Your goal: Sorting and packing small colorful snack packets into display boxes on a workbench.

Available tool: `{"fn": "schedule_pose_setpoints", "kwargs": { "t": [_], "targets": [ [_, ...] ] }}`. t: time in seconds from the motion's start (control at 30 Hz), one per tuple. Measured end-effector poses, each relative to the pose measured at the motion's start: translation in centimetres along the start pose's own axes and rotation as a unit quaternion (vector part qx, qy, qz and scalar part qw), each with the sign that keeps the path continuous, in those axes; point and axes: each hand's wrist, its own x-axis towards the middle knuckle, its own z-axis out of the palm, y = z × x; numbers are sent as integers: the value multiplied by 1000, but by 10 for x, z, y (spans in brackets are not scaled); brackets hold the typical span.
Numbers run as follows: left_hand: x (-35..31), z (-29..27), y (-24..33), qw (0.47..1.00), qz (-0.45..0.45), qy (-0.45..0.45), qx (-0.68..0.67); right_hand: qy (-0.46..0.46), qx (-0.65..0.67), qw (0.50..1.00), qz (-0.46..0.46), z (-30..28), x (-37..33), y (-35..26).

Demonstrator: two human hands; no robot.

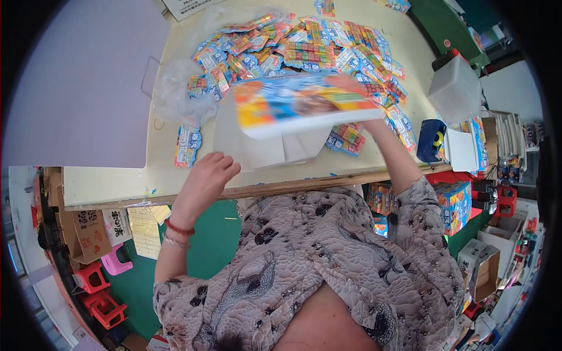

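Note:
My right hand (350, 86) grips a brightly printed cardboard box (304, 102) by its right end, held above the table. The box is orange, blue and yellow outside, smeared by motion. White flaps (287, 149) show below it, toward the table's front edge. Beside their left end, near that edge, is my left hand (212, 172), fingers curled in with nothing visible in them. Behind the box spreads a heap of small, colourful packets (304, 47) with clear fronts. One loose packet (188, 145) lies to the left of the box.
Crumpled clear plastic (181, 88) borders the heap on the left. A large pale panel (76, 82) covers the left side. At right stand a translucent bin (455, 88) and a dark blue tape dispenser (432, 141). Red stools (105, 304) and cartons (82, 234) sit below, left.

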Motion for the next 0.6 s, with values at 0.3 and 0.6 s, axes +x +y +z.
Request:
{"fn": "schedule_pose_setpoints", "kwargs": {
  "t": [0.3,0.6],
  "targets": [
    [101,82,2,975,-221,-21,-20,-123,-286,921,236,51,8,-33],
    [124,71,28,967,-218,-24,130,-49,-88,941,324,15,-9,-48]
  ]
}}
